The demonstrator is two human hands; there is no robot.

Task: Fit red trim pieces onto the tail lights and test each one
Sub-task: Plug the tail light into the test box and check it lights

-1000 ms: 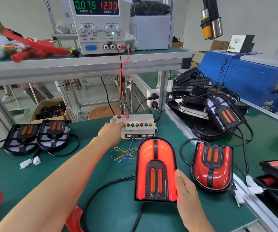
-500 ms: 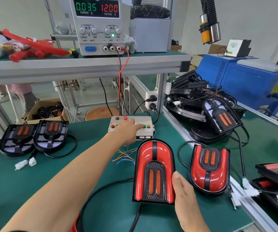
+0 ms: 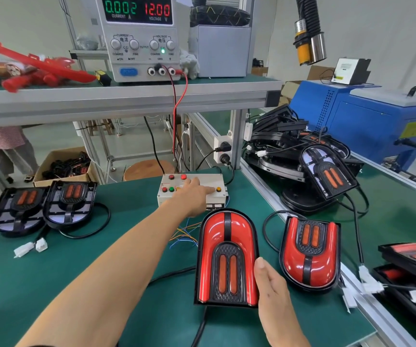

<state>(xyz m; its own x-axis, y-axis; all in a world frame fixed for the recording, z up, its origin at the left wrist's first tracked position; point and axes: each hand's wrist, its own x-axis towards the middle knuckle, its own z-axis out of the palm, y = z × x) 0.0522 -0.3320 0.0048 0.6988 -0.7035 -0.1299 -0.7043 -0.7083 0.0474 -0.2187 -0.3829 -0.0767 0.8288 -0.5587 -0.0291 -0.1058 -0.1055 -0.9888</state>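
On the green mat, steadying the trimmed tail light (image 3: 227, 259) with flat right hand (image 3: 274, 294), left hand (image 3: 192, 196) fingers straight across the button box (image 3: 215, 182): press each button squarely, watching lamps.

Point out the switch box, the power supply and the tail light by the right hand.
switch box (image 3: 167, 196), head view, bare left front.
power supply (image 3: 139, 63), head view, front panel.
tail light (image 3: 227, 259), head view, dark centre grille.

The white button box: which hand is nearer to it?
Left. The left hand rests on the button box, fingers over its buttons. The right hand is well short of it, against the tail light.
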